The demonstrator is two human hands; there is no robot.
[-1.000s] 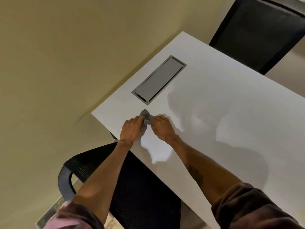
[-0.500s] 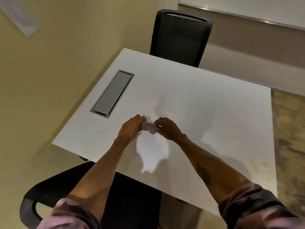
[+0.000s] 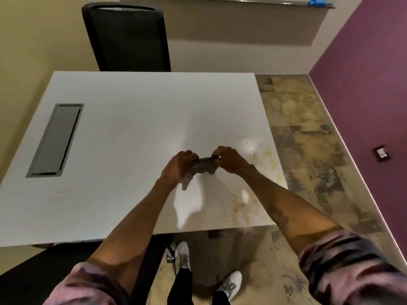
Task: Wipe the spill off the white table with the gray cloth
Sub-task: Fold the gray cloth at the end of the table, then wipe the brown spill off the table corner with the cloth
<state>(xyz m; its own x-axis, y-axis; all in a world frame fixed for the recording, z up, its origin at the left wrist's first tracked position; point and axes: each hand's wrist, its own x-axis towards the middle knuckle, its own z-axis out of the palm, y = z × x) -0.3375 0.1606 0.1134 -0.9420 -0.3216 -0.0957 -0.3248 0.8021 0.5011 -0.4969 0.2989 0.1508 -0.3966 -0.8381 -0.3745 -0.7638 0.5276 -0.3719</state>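
1. Gray cloth (image 3: 203, 167) is bunched between both hands above the near right part of the white table (image 3: 132, 133), one end dangling below the left hand
2. Left hand (image 3: 179, 166) and right hand (image 3: 230, 159) each have fingers closed, pinching an end of the cloth
3. Yellowish spill (image 3: 267, 160) marks the table just right of the right hand, near the right edge
4. Gray cable hatch (image 3: 56, 139) sits at far left; a black chair (image 3: 127, 37) stands beyond the far edge

Open room: we see bare white table top (image 3: 136, 119) left and far.
Obstacle: flush gray rectangular cable hatch (image 3: 56, 139), far left.
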